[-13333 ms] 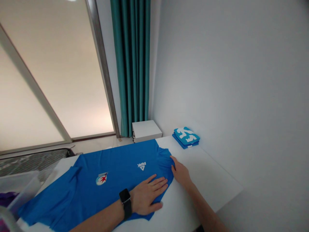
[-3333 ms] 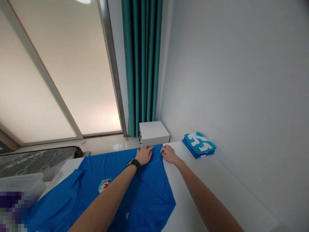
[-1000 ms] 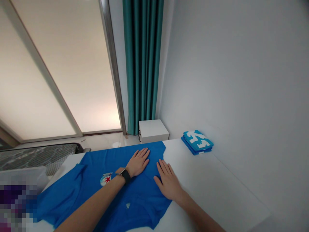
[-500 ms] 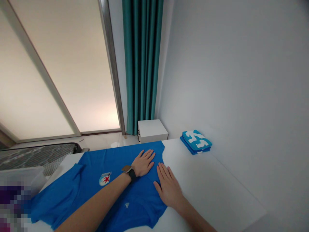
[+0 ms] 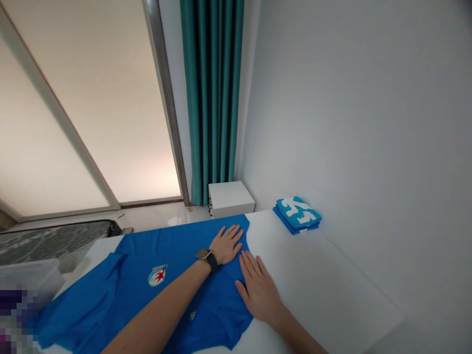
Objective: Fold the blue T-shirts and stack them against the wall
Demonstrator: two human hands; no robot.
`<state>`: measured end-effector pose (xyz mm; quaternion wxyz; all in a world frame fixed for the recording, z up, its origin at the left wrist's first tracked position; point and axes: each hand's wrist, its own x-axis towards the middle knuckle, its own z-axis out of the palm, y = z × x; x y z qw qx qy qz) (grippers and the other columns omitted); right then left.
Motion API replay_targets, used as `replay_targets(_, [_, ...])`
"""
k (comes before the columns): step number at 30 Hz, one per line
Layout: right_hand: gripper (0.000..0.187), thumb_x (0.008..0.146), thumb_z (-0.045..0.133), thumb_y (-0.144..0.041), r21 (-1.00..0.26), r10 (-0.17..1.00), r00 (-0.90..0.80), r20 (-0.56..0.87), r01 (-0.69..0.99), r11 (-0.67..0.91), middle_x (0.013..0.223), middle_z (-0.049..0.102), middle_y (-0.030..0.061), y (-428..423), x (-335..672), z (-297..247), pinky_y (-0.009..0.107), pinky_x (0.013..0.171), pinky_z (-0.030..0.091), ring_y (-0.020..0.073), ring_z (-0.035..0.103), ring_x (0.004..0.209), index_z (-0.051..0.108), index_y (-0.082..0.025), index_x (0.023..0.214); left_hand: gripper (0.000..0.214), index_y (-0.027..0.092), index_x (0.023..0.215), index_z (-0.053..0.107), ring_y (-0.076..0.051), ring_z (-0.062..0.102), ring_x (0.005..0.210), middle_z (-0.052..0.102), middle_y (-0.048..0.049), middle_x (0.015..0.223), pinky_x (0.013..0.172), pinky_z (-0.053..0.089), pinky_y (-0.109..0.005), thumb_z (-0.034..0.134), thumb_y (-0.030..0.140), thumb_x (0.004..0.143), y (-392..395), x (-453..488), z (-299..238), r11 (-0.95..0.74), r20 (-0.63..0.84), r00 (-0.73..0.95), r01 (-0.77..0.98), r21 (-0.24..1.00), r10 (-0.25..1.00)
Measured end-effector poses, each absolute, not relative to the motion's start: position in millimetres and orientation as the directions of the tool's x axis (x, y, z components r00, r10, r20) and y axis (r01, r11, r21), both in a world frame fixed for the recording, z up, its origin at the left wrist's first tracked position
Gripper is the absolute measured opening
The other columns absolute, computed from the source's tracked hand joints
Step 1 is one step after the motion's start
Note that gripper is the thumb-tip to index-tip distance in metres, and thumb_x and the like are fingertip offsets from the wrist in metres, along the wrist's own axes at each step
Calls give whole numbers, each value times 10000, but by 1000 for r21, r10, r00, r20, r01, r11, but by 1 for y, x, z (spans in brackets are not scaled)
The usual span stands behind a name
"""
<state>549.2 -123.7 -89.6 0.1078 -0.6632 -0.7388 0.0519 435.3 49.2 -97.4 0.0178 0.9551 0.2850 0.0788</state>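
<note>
A blue sports shirt (image 5: 147, 255) with a star badge lies spread on the white table (image 5: 317, 280); its right side is folded inward. My left hand (image 5: 227, 243), a dark watch on its wrist, lies flat and open on the shirt near the far edge. My right hand (image 5: 258, 290) presses flat with fingers stretched out on the folded right edge, closer to me. Neither hand holds anything.
A stack of folded blue-and-white shirts (image 5: 297, 214) sits at the table's far right by the wall. A small white cabinet (image 5: 230, 196) and a teal curtain (image 5: 212, 98) stand beyond the table. A translucent bin (image 5: 29, 278) is at the left.
Over the last second my left hand has slid a little to the right and farther along the fold. My right hand has stayed flat on the shirt's right edge.
</note>
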Motion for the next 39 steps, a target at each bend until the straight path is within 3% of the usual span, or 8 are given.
replay_targets(10, [669,1004,192,-528,-234,993,-93,71,966,107,1584,187,92,-125,549,-85,456,1208,114,243,153,1472,240,-108,1522,575,212,1495,347,-238,234,1461,283,-80,1577,1182,180,-485,288,489,995,65,421,-92,-783,100,777,611,117,622])
replay_targets(20, [659,1003,193,-516,-174,992,-101,82,978,114,1583,192,87,-131,548,-86,468,1205,122,254,174,1467,226,-116,1525,576,241,1510,312,-228,259,1453,309,-67,1570,1182,213,-473,270,512,1004,29,375,-86,-814,200,790,573,96,580])
replay_targets(32, [701,987,177,-581,-176,998,-46,44,983,53,1595,164,76,-124,545,-82,475,1201,123,254,127,1476,265,-134,1520,570,261,1534,234,-233,276,1446,271,-61,1583,1180,231,-475,265,498,1017,-17,296,-78,-788,146,774,603,127,616])
replay_targets(39, [658,996,213,-551,-186,971,-225,79,954,236,1592,203,51,-121,518,-74,458,1211,93,237,161,1471,256,-161,1525,564,307,1537,200,-257,277,1445,238,-42,1593,1173,238,-514,308,486,1012,-40,260,-60,-789,96,786,592,166,611])
